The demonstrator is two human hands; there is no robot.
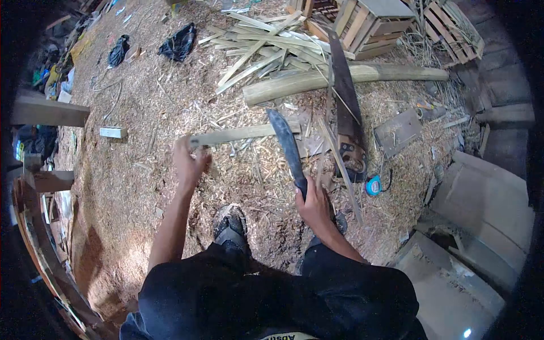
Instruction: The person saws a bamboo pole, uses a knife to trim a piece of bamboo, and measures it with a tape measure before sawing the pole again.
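A flat wooden strip (241, 135) extends to the right from my left hand (190, 161), whose fingers close around its left end. In my right hand (315, 205) is the dark handle of a machete (288, 148), its blade angled up and to the left. The blade crosses over the strip near its right end in this view. Beneath that end, a dusty board (310, 144) lies partly hidden among the wood shavings. Long thin slivers (340, 164) of wood lie just right of the machete.
Right of the machete are a handsaw (345, 107) and a blue tape measure (373, 185). Ahead lie a long pole (340, 83) and a pile of slats (266, 42), with a slatted crate (377, 28) behind. A short wood block (113, 132) sits left; panels (481, 198) lean right.
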